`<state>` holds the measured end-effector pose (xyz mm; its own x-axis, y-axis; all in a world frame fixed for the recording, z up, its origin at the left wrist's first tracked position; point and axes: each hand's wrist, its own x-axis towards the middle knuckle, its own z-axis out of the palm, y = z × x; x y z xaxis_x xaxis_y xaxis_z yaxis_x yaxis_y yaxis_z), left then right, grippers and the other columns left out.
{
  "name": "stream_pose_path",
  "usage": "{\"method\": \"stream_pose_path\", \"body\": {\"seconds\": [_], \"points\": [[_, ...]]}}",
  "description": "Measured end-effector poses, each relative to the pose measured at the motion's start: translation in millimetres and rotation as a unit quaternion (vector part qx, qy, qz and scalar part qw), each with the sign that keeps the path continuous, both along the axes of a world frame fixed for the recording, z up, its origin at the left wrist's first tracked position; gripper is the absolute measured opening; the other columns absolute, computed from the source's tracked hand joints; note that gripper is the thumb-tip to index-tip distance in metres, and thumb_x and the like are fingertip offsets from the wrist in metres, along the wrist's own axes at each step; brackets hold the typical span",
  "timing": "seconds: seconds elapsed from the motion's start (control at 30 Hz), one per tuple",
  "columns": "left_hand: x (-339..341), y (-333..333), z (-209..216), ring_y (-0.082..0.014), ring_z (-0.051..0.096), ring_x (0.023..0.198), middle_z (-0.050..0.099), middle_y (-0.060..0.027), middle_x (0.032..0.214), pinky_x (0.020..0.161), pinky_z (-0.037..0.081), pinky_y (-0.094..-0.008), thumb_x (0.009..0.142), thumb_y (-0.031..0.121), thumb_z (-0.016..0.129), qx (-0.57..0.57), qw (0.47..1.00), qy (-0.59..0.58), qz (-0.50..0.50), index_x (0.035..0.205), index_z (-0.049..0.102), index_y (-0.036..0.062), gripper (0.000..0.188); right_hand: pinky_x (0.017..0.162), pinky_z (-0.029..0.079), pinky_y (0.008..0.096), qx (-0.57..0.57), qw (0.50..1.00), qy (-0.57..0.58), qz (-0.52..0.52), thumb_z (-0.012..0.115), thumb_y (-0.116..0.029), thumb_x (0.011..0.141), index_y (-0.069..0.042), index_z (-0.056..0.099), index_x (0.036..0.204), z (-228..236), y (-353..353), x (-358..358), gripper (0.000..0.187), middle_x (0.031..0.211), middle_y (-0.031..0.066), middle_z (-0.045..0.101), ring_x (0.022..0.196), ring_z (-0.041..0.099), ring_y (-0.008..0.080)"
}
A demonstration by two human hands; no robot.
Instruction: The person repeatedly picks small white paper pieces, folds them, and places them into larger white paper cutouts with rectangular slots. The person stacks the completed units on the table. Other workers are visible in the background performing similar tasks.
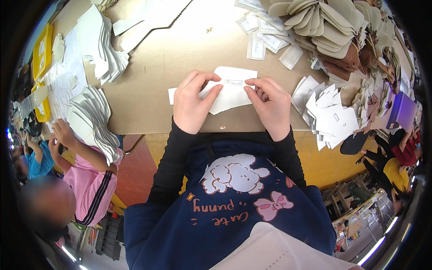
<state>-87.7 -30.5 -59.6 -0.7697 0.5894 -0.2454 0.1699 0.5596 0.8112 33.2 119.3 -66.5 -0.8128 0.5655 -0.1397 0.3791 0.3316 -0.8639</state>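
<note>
In front of me a white cut piece, flat and angular like a shoe-upper part, lies on the tan table. On it sits a small white label with a printed frame. My left hand has thumb and index finger closed at the label's left end. At its right end, the thumb and index finger of my right hand are closed likewise. Both hands rest low over the piece, and their fingertips hide the label's ends. Another white piece pokes out beside my left hand.
Loose labels lie at the far middle. Beige and brown pieces are heaped at the far right. White pieces with labels are stacked near my right. White stacks and yellow trays stand left, where a person in pink sits.
</note>
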Motion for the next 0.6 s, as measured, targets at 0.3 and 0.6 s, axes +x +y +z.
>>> {"method": "stream_pose_path", "body": {"seconds": [0.3,0.6], "points": [[0.2,0.4,0.6,-0.0234,0.064,0.078,0.065,-0.0078,0.089,0.071,0.050,-0.0327,0.084,0.010,0.073,-0.009,1.000,0.000,-0.001,0.095,0.069,0.0045,0.013,0.052,0.037,0.0223,0.003,1.000,0.000,0.002,0.074,0.002,0.082,0.000,0.073,0.097,-0.9,0.8,0.6,0.015,0.075,0.0029,0.059,0.055,0.046,0.0055],[0.2,0.3,0.7,-0.0228,0.064,0.077,0.064,-0.0075,0.088,0.071,0.050,-0.0327,0.084,0.010,0.073,-0.009,1.000,-0.001,0.000,0.095,0.070,0.0045,0.013,0.052,0.038,0.0223,-0.001,1.000,0.003,-0.002,0.074,0.001,0.083,0.001,0.073,0.097,-1.8,0.3,0.6,0.014,0.074,0.0029,0.059,0.055,0.046,0.0056]]}}
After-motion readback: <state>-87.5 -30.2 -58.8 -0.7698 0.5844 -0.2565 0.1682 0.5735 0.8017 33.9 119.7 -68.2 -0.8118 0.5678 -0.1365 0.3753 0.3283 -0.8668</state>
